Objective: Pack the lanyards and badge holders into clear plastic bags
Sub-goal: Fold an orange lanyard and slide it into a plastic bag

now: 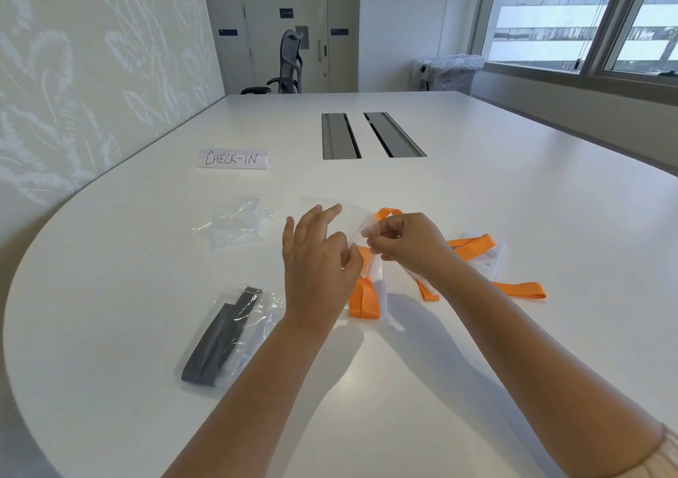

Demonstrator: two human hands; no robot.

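Fingers: a clear bag (345, 220) is pinched at its edge by the right hand (407, 244) and by the thumb and curled fingers of the left hand (319, 257), two left fingers being extended.
Bag: held above the table (477, 191).
Orange lanyards (361, 299): laid below the hands, more to the right.
Packed bag (223, 334): laid left, a dark lanyard inside.
Spare bags (238, 222): left, crumpled.
Sign (232, 158): "CHECK-IN", farther back.

An office meeting room — a long white conference table (477, 220) with cable hatches (370, 135) beyond the fingers, a mesh task chair (288, 64) at the far end, a handwritten "CHECK-IN" sign (232, 158) — and windows (587, 18) facing another office block.
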